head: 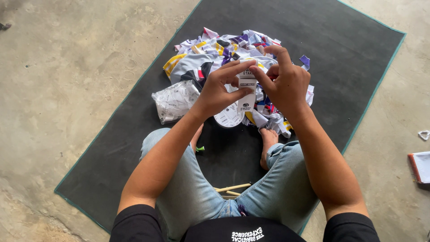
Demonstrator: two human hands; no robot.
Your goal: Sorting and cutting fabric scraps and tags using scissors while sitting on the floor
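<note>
White label strip (247,92) pinched by left hand (220,89) and right hand (286,83), one scrap heap (197,58).

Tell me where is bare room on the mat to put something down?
Bare mat lies right of the sock pile and along its left edge. Crowded: the pile, where the left hand and right hand hold a white sock.

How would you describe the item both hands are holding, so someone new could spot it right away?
Find the dark floor mat with a teal edge, then the colourful fabric pile at its middle. Just above that pile, the left hand and right hand pinch a narrow white card label with dark print. Unlike the soft, multicoloured scraps around it, it is stiff, white and held up.
</note>
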